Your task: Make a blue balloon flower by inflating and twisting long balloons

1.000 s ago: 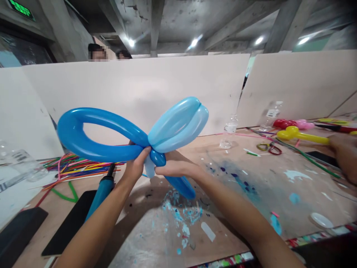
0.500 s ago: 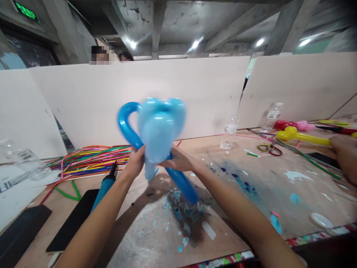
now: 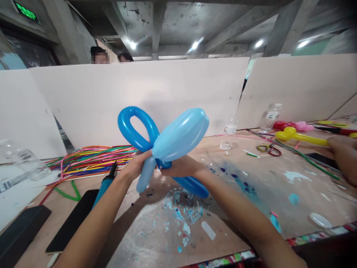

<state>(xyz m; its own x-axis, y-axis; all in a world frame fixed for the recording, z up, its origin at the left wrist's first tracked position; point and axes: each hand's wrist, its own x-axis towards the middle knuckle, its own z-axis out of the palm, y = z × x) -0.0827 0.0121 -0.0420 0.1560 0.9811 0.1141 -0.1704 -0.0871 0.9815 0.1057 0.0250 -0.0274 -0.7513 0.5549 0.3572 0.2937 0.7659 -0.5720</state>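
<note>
I hold a twisted balloon figure in front of me above the table. Its dark blue loop [image 3: 136,128] stands up to the left and its folded light blue loop [image 3: 182,134] points up to the right. A light blue tail [image 3: 144,175] hangs down and a dark blue end [image 3: 192,186] trails under my right wrist. My left hand [image 3: 134,166] grips the twisted joint from the left with closed fingers. My right hand [image 3: 181,168] pinches the same joint from the right.
A teal hand pump [image 3: 104,186] lies by my left forearm, beside a pile of coloured uninflated balloons [image 3: 89,158]. Dark flat slabs [image 3: 71,223] lie at the left. Water bottles [image 3: 230,132], scissors [image 3: 269,148], a yellow balloon [image 3: 304,137] and another person's hand [image 3: 344,156] are at the right. White partitions [image 3: 139,96] wall the paint-stained table [image 3: 251,193].
The figure has been turned in my hands: the dark blue loop swung from wide at the left to narrow and upright, and the light blue loop spun round and now points up right.
</note>
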